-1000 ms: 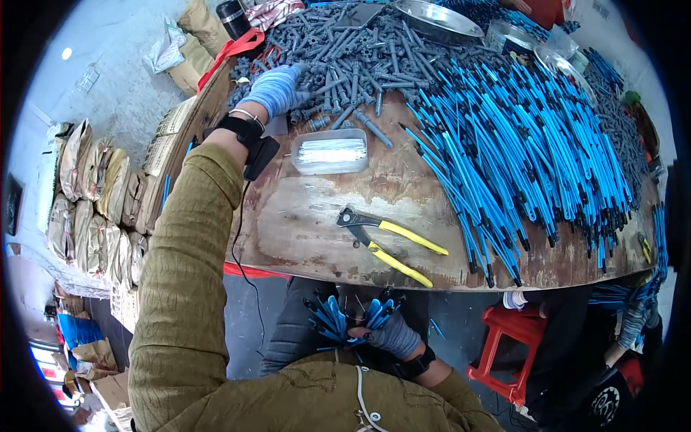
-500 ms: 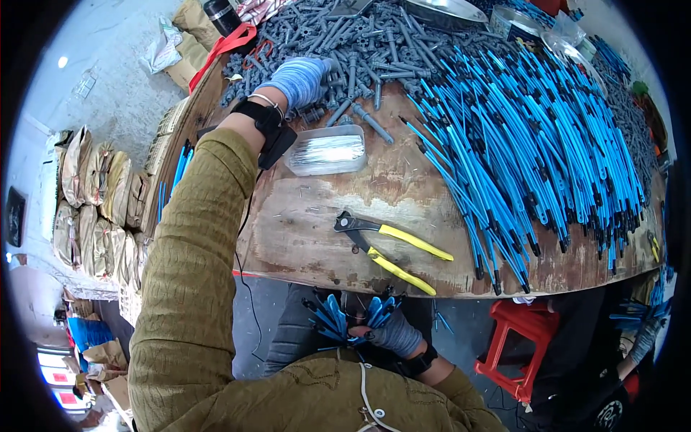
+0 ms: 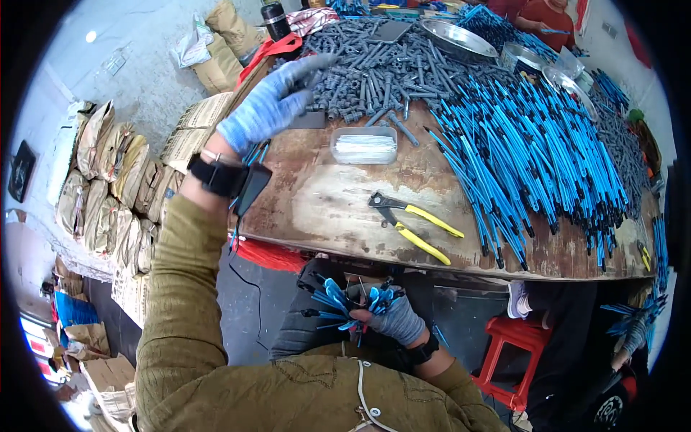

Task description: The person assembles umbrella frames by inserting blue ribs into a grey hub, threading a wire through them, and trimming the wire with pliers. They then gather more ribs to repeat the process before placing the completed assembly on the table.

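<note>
My left hand (image 3: 268,104), in a blue knitted glove, is raised above the table's left part. Its fingers stretch out and apart, and nothing shows between them. Just beyond it spreads a heap of grey plastic bolt-like parts (image 3: 389,72). Over my lap, my right hand (image 3: 397,321), in a greyish-blue glove, is closed around a bunch of blue rods with black ends (image 3: 335,297), which fan out on both sides of it. The lower ends are hidden. Yellow-handled pincers (image 3: 417,229) lie open on the wooden table (image 3: 317,201), near a clear tub of thin, silvery pins (image 3: 365,146).
Many blue rods with black ends (image 3: 540,158) cover the table's right side. Metal bowls (image 3: 459,42) stand at the back. Filled brown bags (image 3: 93,137) line the left wall. A red stool (image 3: 507,360) and a co-worker's gloved hand (image 3: 635,337) are at the right.
My left hand has lifted off the grey heap, drawn back leftward and spread its fingers. The view has tilted up, showing more of the far side. My right hand still grips the blue rods.
</note>
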Demonstrator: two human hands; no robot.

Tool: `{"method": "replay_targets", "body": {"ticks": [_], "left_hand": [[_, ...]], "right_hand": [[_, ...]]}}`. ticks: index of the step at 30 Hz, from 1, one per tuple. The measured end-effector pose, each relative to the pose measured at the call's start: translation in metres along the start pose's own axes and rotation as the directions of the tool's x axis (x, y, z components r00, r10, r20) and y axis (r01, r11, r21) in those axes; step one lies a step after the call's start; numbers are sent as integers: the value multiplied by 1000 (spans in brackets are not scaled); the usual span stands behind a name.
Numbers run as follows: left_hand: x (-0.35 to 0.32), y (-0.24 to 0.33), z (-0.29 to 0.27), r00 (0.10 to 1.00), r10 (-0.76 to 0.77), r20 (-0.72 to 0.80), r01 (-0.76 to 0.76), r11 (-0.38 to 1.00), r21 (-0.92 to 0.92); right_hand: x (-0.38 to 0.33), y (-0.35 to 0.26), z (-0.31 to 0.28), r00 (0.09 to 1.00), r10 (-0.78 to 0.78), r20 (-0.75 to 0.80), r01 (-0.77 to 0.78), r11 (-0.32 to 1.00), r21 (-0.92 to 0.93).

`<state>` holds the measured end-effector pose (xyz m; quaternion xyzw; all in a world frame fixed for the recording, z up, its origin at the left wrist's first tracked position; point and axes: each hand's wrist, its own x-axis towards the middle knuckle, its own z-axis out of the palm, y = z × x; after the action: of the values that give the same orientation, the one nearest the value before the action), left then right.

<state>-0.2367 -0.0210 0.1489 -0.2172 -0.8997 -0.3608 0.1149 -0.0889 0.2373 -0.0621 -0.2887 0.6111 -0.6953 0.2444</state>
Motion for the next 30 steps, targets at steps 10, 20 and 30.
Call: {"method": "replay_targets", "body": {"ticks": [10,20,30], "left_hand": [[-221,12,88,994,-107,8,102,927,-362],[-283,33,136,959,-241,146,257,531,-807],[-297,45,129,967,-219,130,229,519,-823]], "right_hand": [[-19,-19,48,982,-65,179,98,979,-180],[-36,-10,73,998,-59,27,65,903,-424],[-38,-10,83,990,-144,10,129,848,-514]]}}
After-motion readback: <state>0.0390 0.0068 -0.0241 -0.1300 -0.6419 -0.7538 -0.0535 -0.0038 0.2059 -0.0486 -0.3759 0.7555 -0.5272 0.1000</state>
